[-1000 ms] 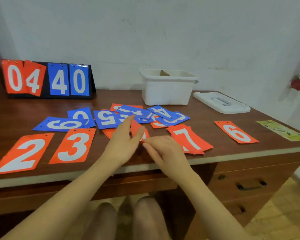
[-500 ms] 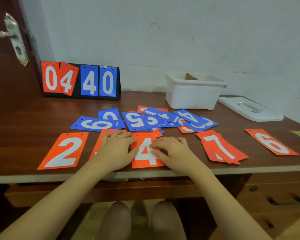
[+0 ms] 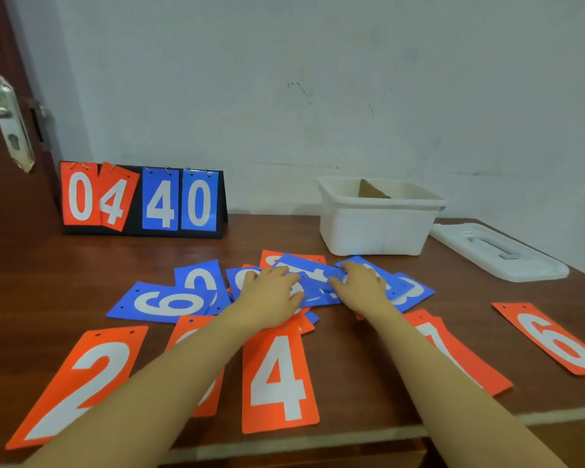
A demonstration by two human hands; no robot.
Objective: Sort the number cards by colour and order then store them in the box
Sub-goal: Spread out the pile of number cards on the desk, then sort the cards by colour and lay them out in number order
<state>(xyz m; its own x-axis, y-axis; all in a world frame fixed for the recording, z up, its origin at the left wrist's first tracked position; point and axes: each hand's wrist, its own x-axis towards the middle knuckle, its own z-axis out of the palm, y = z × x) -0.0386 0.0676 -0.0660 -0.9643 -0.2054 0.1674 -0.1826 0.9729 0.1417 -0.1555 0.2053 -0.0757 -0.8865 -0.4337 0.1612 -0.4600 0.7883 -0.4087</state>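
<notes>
Change: both hands have left the orange 4 card (image 3: 279,376) at the near edge and reached up-frame into the blue pile (image 3: 318,285) at centre; the camera has tilted slightly.
Left hand (image 3: 271,293): lies flat on the left of the pile, fingers spread and fairly straight, pressing cards; no pinch visible.
Right hand (image 3: 360,283): rests on the right of the pile, fingers lightly bent over a card edge; whether this grip pinches a card, I cannot tell.
Orange row: 2 card (image 3: 78,383), a card hidden under the left forearm, then the 4, along the lower frame on the worktop (image 3: 81,265).
Key relation: an orange card (image 3: 271,258) peeks from beneath the blue ones just above the fingertips, long axis running left-right; the left hand looks nearer.
Box (image 3: 375,217): upper right of centre, open, its lid (image 3: 500,251) beside it.
</notes>
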